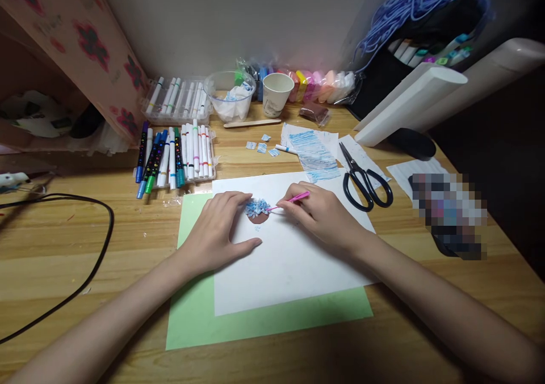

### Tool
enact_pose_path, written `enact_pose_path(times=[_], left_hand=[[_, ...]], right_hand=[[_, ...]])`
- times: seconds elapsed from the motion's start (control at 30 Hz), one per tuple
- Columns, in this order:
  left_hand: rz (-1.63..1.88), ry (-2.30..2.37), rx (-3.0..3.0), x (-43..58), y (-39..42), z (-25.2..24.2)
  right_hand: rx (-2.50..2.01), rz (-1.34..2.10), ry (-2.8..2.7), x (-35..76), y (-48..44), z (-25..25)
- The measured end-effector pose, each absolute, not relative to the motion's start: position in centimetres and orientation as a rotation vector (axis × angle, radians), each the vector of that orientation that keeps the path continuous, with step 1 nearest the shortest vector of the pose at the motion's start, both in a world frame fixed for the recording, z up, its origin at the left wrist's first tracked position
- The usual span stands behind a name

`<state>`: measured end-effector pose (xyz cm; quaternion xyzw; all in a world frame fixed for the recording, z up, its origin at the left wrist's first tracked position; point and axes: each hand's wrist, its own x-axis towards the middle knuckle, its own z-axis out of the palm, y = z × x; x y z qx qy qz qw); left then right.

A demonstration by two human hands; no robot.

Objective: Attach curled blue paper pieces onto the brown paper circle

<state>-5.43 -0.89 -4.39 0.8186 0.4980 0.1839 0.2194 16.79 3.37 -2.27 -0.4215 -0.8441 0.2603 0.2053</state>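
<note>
A brown disc [258,219] lies on the white sheet [289,265], its upper part covered with crumpled blue-and-white paper tufts [258,207]. My left hand [223,228] rests open on the sheet, thumb spread from the fingers, with fingertips close to the tufts' left side. Pinched in my right hand [313,211] is a thin pink stick [300,197]; its tip reaches the right edge of the tufts. I cannot tell whether the tip touches them. Under the white sheet sits a green sheet [191,321].
Black-handled scissors [361,180] and blue-scribbled paper [315,154] lie beyond my right hand, with small paper squares [261,147] nearby. Markers [170,157], a clear bowl [232,97], a paper cup [276,95] and a wooden stick [252,123] stand behind. A black cable [111,225] curves at left.
</note>
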Motion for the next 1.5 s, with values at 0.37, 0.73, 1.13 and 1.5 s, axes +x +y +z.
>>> enact_pose_path(times=[0.37,0.73,1.13,1.5], left_hand=[[0.494,1.390,2.277,-5.4,-0.9,-4.4],[0.522,1.383,2.270,-5.4,-1.0,-4.4],[0.514,1.380,2.250,-5.3,-0.9,-4.3],[0.520,1.377,2.234,-5.3,-0.9,-4.2]], right_hand=[[-1.117,0.537,-2.381,16.0,3.0,-2.6],[-0.981,0.637,-2.268,17.4,2.3,-1.0],[-0.940,0.367,-2.428,16.8,2.0,-2.5],[-0.843,0.354,-2.445,16.2,1.5,-2.9]])
